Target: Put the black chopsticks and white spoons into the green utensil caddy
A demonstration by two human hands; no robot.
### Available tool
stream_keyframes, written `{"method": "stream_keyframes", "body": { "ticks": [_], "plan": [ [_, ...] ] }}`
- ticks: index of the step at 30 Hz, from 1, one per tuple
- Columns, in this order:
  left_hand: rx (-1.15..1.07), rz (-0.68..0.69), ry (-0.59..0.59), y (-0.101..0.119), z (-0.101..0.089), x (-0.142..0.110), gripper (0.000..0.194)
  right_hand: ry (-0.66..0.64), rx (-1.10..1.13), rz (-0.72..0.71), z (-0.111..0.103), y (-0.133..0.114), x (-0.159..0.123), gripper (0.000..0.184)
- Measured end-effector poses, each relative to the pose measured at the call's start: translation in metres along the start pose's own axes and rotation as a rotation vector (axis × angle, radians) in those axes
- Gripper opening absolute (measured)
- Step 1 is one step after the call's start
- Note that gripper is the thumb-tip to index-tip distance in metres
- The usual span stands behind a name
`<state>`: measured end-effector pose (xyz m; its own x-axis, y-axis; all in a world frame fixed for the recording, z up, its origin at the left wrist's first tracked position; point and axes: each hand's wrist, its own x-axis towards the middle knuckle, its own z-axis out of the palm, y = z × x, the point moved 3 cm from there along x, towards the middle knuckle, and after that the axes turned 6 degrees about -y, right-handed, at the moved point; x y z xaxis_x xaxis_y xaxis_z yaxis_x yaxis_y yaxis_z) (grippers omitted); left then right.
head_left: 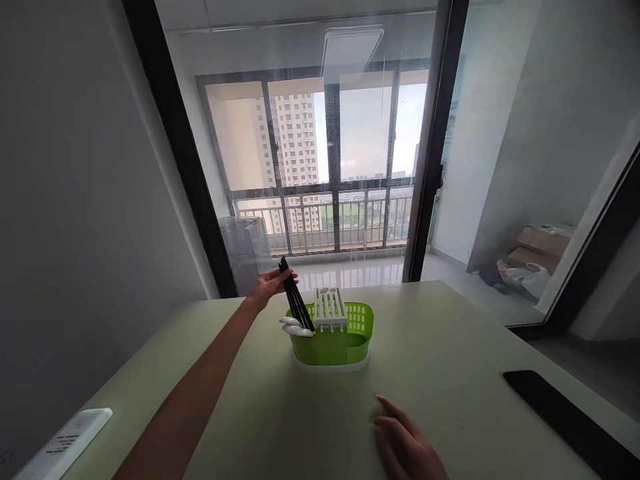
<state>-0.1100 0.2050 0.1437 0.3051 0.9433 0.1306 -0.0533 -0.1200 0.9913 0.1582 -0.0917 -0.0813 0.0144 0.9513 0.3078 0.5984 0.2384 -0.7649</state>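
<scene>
My left hand [270,285] is closed around the upper ends of several black chopsticks [296,299]. They slant down to the right, and their lower ends reach into the left part of a green utensil basket [325,350]. Several white spoons [296,327] lean out over the basket's left rim, close to the chopsticks. Across the middle of the basket sits a white slotted rack [330,307]. My right hand [407,443] rests low over the table in front of the basket, its fingers extended and holding nothing.
The basket stands on a pale green table [430,360]. A white power strip [75,437] lies at the left edge, and a long black object [565,417] at the right. Beyond the table are a glass sliding door [430,153] and cardboard boxes [543,243] with plastic bags.
</scene>
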Motion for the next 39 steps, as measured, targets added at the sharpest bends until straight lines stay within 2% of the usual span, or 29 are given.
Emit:
{"method": "stream_keyframes", "body": {
  "ticks": [5,9,12,14,16,20,26,30,36,39],
  "plan": [
    [-0.167,0.041,0.27,0.02,-0.066,-0.01,0.03,-0.063,-0.03,-0.003,-0.003,0.006,0.001,0.032],
    [-0.231,-0.024,0.435,0.021,-0.121,-0.038,0.012,-0.091,-0.032,-0.011,-0.004,0.008,0.001,0.032],
    [-0.221,-0.155,0.477,0.007,-0.152,-0.068,0.006,-0.084,-0.026,-0.006,-0.005,0.008,0.001,0.031],
    [-0.178,-0.285,0.45,-0.007,-0.165,-0.089,0.004,-0.096,-0.033,-0.006,-0.005,0.007,0.001,0.031],
    [-0.114,-0.425,0.393,-0.019,-0.173,-0.109,0.009,-0.095,-0.046,0.0,-0.006,0.007,0.0,0.031],
    [0.031,-0.628,0.239,-0.033,-0.179,-0.138,0.035,-0.098,-0.06,0.001,-0.006,0.008,-0.001,0.031],
    [0.228,-0.729,0.062,-0.036,-0.177,-0.155,0.056,-0.115,-0.089,-0.021,-0.004,0.013,-0.001,0.027],
    [0.373,-0.738,0.039,-0.046,-0.181,-0.158,0.056,-0.127,-0.105,-0.008,-0.004,0.015,-0.002,0.029],
    [0.664,-0.774,0.09,-0.069,-0.196,-0.154,0.054,-0.051,-0.111,0.03,-0.005,0.01,-0.005,0.035],
    [0.792,-0.793,0.116,-0.077,-0.201,-0.15,0.057,-0.071,-0.113,-0.004,-0.008,0.006,-0.006,0.034]
  ]
}}
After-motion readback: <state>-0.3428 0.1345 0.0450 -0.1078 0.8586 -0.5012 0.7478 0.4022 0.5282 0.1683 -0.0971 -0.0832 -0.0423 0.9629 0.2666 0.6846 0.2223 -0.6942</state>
